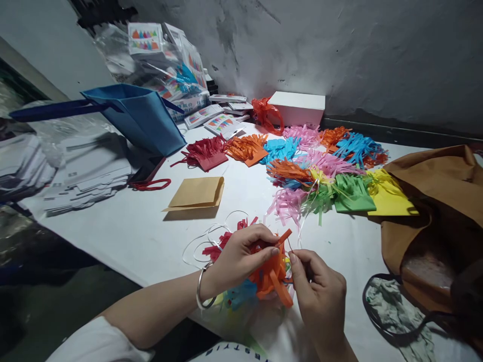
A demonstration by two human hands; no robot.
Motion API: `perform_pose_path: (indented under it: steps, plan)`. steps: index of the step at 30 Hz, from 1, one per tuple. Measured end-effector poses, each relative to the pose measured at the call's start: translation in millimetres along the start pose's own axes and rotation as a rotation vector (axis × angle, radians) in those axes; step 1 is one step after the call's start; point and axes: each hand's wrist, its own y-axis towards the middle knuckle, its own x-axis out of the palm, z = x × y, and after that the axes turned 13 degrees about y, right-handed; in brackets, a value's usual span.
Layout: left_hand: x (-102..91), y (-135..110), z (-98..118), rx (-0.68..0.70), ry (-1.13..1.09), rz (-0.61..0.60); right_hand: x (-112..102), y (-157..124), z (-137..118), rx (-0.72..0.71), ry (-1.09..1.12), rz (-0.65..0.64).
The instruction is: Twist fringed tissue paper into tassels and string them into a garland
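Observation:
Near the table's front edge, my left hand (245, 259) is closed on an orange paper tassel (269, 276), whose cut strips hang down below the fingers. My right hand (319, 291) is closed in a pinch just to the right of it. Between its thumb and forefinger is a thin needle-like strand (290, 245) that reaches up to the orange strips; its exact kind is too fine to tell. Dark red tassel strips (215, 249) and a loose white string (194, 246) lie beyond my left hand. Blue tissue strips (239, 296) show under it, partly hidden.
Coloured tassels (317, 161) lie in a heap across the table's right half. A folded brown paper (196, 193), a blue bag (138, 118), stacked white cards (86, 171) and a white box (298, 106) stand around. Brown cloth (433, 186) covers the right edge.

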Motion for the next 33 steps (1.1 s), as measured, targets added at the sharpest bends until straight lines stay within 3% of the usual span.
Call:
perform_pose_path:
  steps: [4, 9, 11, 13, 16, 18, 21, 26, 30, 33]
  plan:
    - [0.3, 0, 0, 0.069, 0.054, 0.003, 2, 0, -1, -0.031, -0.039, 0.000]
    - [-2.5, 1, 2, 0.266, 0.204, -0.007, 5, 0, 2, -0.114, -0.055, -0.076]
    - [-4.1, 1, 2, 0.337, 0.239, -0.020, 4, 1, 4, -0.002, -0.006, -0.060]
    - [-5.4, 1, 1, 0.385, 0.267, -0.023, 3, 2, 5, 0.198, 0.087, -0.032]
    - [-7.1, 1, -1, 0.434, 0.323, 0.002, 1, 3, 4, 0.497, 0.356, -0.089]
    - [-8.8, 1, 0, 0.480, 0.381, 0.017, 2, 4, 2, 0.615, 0.517, -0.139]
    - [-11.8, 0, 2, 0.531, 0.449, 0.017, 3, 6, 0, 0.636, 0.547, -0.099]
    - [-13.3, -1, 3, 0.484, 0.467, 0.021, 4, 7, -2, 0.668, 0.597, -0.113]
    - [-12.1, -3, 3, 0.511, 0.473, 0.000, 4, 7, -2, 0.612, 0.525, -0.047]
    - [-12.2, -2, 4, 0.556, 0.486, -0.014, 4, 8, -1, 0.678, 0.599, -0.114]
